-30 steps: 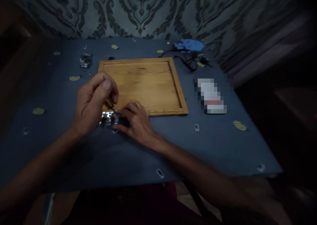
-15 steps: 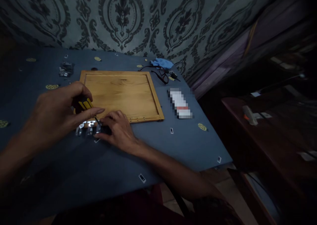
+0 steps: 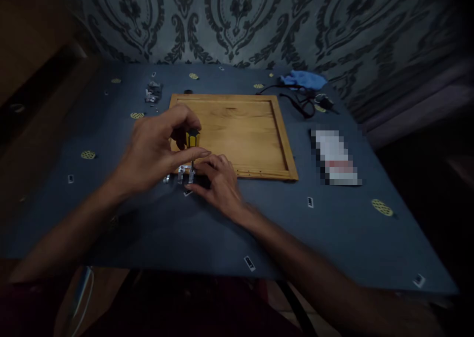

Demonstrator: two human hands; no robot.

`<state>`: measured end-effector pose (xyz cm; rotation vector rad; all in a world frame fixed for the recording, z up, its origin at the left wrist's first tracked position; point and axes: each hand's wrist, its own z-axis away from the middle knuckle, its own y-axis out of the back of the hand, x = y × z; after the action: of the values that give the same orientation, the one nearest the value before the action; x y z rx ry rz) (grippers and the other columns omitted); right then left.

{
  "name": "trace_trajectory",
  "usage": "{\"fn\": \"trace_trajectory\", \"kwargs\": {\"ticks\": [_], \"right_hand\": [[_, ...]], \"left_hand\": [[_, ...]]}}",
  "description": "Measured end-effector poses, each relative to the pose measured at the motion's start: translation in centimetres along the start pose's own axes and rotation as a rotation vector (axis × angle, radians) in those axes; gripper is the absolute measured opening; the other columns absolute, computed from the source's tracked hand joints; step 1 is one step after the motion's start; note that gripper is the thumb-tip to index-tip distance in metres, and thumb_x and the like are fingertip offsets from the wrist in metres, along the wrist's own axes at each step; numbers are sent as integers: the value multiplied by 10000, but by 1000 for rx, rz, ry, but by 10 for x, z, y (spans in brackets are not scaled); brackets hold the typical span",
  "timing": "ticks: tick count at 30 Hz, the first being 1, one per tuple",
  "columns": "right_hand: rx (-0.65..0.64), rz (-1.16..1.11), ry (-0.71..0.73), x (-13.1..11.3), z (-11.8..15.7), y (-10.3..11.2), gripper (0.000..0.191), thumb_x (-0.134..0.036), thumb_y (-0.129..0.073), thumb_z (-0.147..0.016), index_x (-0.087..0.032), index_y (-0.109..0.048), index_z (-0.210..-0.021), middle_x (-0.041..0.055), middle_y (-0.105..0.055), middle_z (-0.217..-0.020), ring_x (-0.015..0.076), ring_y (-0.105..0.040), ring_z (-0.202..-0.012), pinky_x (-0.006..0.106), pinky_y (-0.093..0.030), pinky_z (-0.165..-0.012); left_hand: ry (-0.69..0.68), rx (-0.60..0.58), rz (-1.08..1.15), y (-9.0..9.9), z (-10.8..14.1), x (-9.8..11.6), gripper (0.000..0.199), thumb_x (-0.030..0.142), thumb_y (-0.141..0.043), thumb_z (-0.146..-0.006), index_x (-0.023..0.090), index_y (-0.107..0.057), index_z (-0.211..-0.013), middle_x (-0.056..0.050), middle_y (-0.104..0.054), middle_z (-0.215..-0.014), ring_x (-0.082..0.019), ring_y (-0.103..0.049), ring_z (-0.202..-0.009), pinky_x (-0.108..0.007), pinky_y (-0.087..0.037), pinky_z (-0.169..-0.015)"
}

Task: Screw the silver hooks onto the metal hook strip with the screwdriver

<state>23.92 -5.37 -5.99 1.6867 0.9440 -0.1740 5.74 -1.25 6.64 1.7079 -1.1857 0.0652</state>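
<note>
Left hand (image 3: pixel 159 144) curls about the upright screwdriver (image 3: pixel 193 138), right hand (image 3: pixel 222 186) lies nearer the metal fitting (image 3: pixel 191 177) below, the wooden panel (image 3: pixel 240 132) stretching crosswise beyond them — whether either grips, I cannot tell.

Bunched blue cloth (image 3: pixel 303 79) near a damask-patterned wall (image 3: pixel 237 21), dark-framed glasses (image 3: pixel 306 114) just before it, pixelated pale object (image 3: pixel 335 154) lying nearer.

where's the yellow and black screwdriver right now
In the head view, the screwdriver is left of centre, roughly upright at the left hand, its shaft over the metal pieces at the near edge of the wooden panel.
</note>
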Motion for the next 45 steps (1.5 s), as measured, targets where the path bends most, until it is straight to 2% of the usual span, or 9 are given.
{"fn": "trace_trajectory", "kwargs": {"ticks": [6, 13, 20, 25, 29, 31, 36, 40, 45], "right_hand": [[4, -4, 12, 1, 1, 1, 388, -534, -811, -933, -264, -758, -1208, 94, -717, -1145, 326, -591, -1073, 478, -492, -912], [22, -5, 13, 2, 0, -1, 408, -559, -800, -934, -245, -769, -1194, 97, -709, -1113, 317, -576, -1047, 462, -489, -892], [10, 11, 0, 2, 0, -2, 439, -586, -781, -939, -244, -773, -1214, 101, -705, -1107, 320, -576, -1058, 480, -486, -915], [23, 17, -6, 0, 0, -2, 437, -610, -747, -957, -239, -784, -1184, 101, -704, -1075, 311, -565, -1023, 465, -481, -901], [27, 9, 6, 0, 0, 0, 449, -628, -723, -968, -230, -785, -1166, 103, -707, -1070, 310, -566, -1022, 462, -480, -894], [21, 5, 8, 0, 0, 0, 441, -615, -728, -970, -230, -785, -1176, 105, -712, -1079, 310, -570, -1028, 467, -481, -904], [25, 18, -2, 0, 0, -1, 436, -601, -737, -968, -230, -787, -1191, 110, -715, -1093, 315, -572, -1043, 469, -479, -909], [9, 24, -5, -2, -1, -1, 432, -581, -761, -956, -220, -785, -1192, 115, -714, -1106, 320, -576, -1053, 475, -484, -922], [-15, 21, -20, -2, -1, 2, 451, -569, -793, -934, -214, -781, -1212, 113, -707, -1117, 320, -572, -1068, 472, -480, -925]], "left_hand": [[42, -40, 148, 2, 0, -3, 250, 458, -813, -915, 247, -685, -871, 30, -692, -737, -155, -664, -672, -294, -526, -608], [36, -71, 76, 6, 2, -3, 167, 412, -799, -937, 252, -777, -982, 5, -785, -887, -183, -734, -771, -311, -565, -700], [14, -73, -21, 11, 4, -6, 224, 403, -802, -950, 276, -807, -1134, -9, -827, -1039, -197, -773, -840, -309, -594, -739], [-13, -22, -67, 13, 5, 0, 177, 342, -788, -970, 288, -799, -1138, 9, -830, -1048, -202, -778, -900, -316, -605, -802], [-40, 105, -45, 13, 4, 6, 147, 293, -795, -973, 286, -793, -1120, 18, -832, -1084, -181, -773, -902, -306, -623, -821], [-61, 131, -47, 14, 4, 7, 152, 289, -790, -980, 285, -788, -1132, 20, -831, -1100, -173, -772, -901, -303, -624, -818], [-73, 51, -116, 15, 4, 3, 161, 315, -778, -985, 291, -780, -1143, 31, -833, -1058, -185, -775, -895, -316, -610, -816], [-6, -8, -104, 13, 5, 4, 177, 373, -737, -998, 303, -780, -1155, 18, -821, -1077, -207, -770, -926, -329, -612, -850], [52, -16, -66, 11, 4, 2, 199, 405, -748, -971, 292, -788, -1130, -1, -808, -1069, -225, -754, -937, -347, -617, -896]]}}
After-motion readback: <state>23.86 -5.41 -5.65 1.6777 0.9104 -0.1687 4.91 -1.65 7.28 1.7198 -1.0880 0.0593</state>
